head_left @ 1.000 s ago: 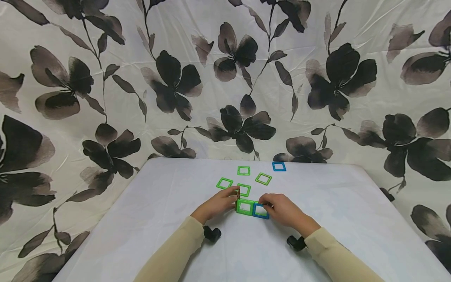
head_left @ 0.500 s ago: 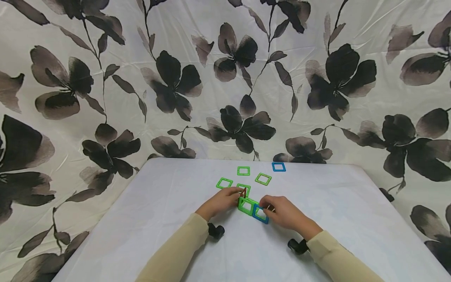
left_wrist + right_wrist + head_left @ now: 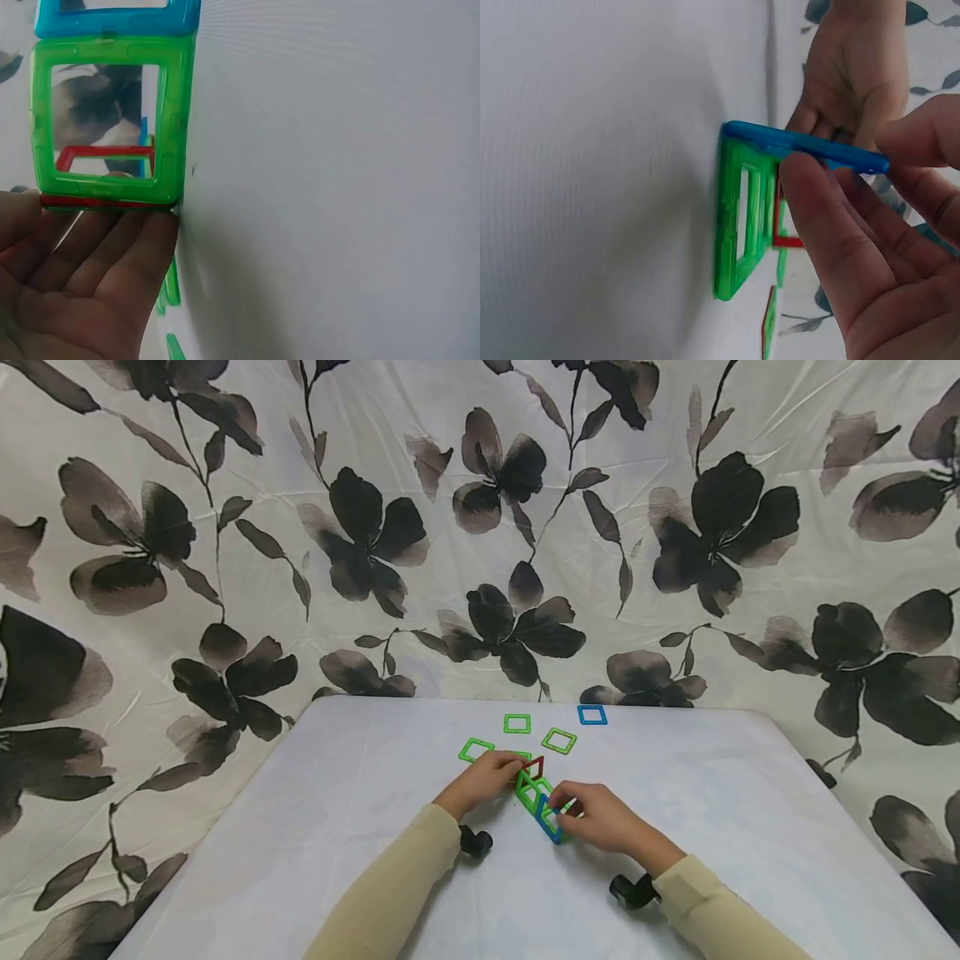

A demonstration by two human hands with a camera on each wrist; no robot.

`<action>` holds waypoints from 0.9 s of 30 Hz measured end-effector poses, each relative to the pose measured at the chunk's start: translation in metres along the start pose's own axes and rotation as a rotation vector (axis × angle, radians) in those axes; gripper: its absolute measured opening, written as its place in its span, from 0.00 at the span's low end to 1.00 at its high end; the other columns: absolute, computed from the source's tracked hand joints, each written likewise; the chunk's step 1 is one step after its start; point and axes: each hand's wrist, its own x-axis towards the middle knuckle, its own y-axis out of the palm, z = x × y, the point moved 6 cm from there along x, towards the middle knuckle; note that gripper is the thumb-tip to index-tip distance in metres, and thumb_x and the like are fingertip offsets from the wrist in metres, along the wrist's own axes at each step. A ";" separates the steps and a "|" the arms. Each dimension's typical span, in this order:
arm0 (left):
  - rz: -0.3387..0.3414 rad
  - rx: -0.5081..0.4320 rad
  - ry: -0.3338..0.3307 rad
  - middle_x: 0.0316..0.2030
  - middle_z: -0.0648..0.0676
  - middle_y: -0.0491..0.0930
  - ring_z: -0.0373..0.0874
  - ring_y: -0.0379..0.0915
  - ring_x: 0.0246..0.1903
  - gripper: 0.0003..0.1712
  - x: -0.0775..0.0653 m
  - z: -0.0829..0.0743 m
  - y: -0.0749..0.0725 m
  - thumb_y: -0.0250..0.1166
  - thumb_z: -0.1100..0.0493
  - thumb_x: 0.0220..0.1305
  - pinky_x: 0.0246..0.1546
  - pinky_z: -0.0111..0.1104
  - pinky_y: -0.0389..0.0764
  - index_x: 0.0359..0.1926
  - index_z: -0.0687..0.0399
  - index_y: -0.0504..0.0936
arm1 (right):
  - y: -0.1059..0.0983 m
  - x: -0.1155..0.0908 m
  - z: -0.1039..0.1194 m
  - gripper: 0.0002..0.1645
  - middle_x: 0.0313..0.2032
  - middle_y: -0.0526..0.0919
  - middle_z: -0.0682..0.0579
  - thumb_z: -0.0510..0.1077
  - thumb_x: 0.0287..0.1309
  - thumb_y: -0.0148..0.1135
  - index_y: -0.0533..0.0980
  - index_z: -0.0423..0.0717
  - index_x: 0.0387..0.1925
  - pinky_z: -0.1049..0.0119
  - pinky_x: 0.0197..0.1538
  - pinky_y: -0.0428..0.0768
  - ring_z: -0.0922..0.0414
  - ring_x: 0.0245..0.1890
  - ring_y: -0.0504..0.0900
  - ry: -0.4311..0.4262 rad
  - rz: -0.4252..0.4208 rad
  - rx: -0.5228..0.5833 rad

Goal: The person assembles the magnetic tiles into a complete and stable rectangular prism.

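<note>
Square see-through magnetic tiles stand on edge as a joined build between both hands. A green tile [image 3: 109, 187] forms the near face, and a blue tile [image 3: 810, 142] adjoins it. My left hand [image 3: 483, 781] is at the far left end, its nearly straight fingers against a red tile [image 3: 97, 202] and its thumb by the corner. My right hand [image 3: 600, 814] pinches the blue tile between thumb and fingers, as the right wrist view shows. Through the green frame another red edge [image 3: 105, 151] shows. Fingers hide part of the build's back.
On the white table [image 3: 337, 860] several loose tiles lie flat behind the build: green tiles [image 3: 517, 716] [image 3: 476, 758] [image 3: 558, 750] and a blue one [image 3: 592, 722] near the back edge. A floral cloth [image 3: 420, 652] hangs behind.
The build has turned, its left end swinging away and its near face now angled steeply to the head camera. My left hand has moved right and slightly forward with it; the right hand has dropped slightly.
</note>
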 end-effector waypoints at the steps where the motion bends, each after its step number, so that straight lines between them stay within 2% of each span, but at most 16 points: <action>1: -0.005 0.006 -0.001 0.56 0.54 0.79 0.44 0.75 0.55 0.19 0.002 0.000 0.001 0.50 0.54 0.75 0.59 0.41 0.75 0.57 0.53 0.81 | 0.001 0.000 0.000 0.09 0.43 0.83 0.52 0.40 0.59 0.62 0.78 0.48 0.43 0.67 0.40 0.79 0.59 0.38 0.81 0.003 0.005 0.018; 7: -0.030 0.042 -0.010 0.54 0.51 0.80 0.44 0.73 0.53 0.19 0.008 -0.004 0.003 0.49 0.51 0.75 0.61 0.44 0.72 0.54 0.51 0.83 | 0.007 0.001 -0.001 0.10 0.44 0.82 0.51 0.42 0.59 0.63 0.77 0.49 0.43 0.64 0.41 0.79 0.59 0.38 0.82 0.032 0.036 0.103; 10: -0.031 0.031 -0.024 0.46 0.51 0.81 0.43 0.72 0.45 0.19 0.011 -0.004 0.004 0.49 0.51 0.75 0.52 0.40 0.74 0.52 0.50 0.84 | 0.010 0.002 -0.001 0.11 0.45 0.82 0.50 0.42 0.59 0.64 0.77 0.48 0.44 0.62 0.42 0.79 0.59 0.37 0.83 0.048 0.049 0.146; 14: -0.029 0.029 -0.022 0.38 0.51 0.80 0.43 0.70 0.35 0.19 0.016 -0.004 0.005 0.48 0.50 0.75 0.38 0.34 0.71 0.49 0.49 0.85 | 0.014 0.004 -0.001 0.11 0.45 0.81 0.49 0.43 0.60 0.63 0.77 0.48 0.44 0.63 0.42 0.80 0.58 0.37 0.83 0.057 0.051 0.192; 17: -0.036 0.034 -0.021 0.40 0.50 0.81 0.43 0.70 0.36 0.19 0.019 -0.004 0.004 0.48 0.51 0.75 0.39 0.33 0.71 0.49 0.49 0.85 | 0.017 0.006 -0.001 0.10 0.45 0.81 0.50 0.44 0.60 0.64 0.77 0.49 0.44 0.65 0.41 0.81 0.58 0.38 0.83 0.050 0.037 0.209; 21: -0.046 0.031 -0.029 0.44 0.48 0.82 0.42 0.71 0.41 0.18 0.022 -0.003 0.004 0.49 0.51 0.75 0.46 0.36 0.72 0.48 0.48 0.85 | 0.021 0.009 0.001 0.13 0.46 0.81 0.48 0.44 0.60 0.64 0.77 0.46 0.45 0.68 0.39 0.81 0.58 0.39 0.83 0.030 0.002 0.226; 27: -0.077 0.034 -0.017 0.41 0.48 0.82 0.42 0.71 0.41 0.18 0.028 -0.001 0.003 0.50 0.51 0.75 0.47 0.36 0.72 0.45 0.49 0.85 | 0.025 0.014 0.003 0.16 0.48 0.81 0.49 0.44 0.59 0.64 0.75 0.44 0.48 0.68 0.40 0.80 0.59 0.40 0.83 0.047 -0.053 0.230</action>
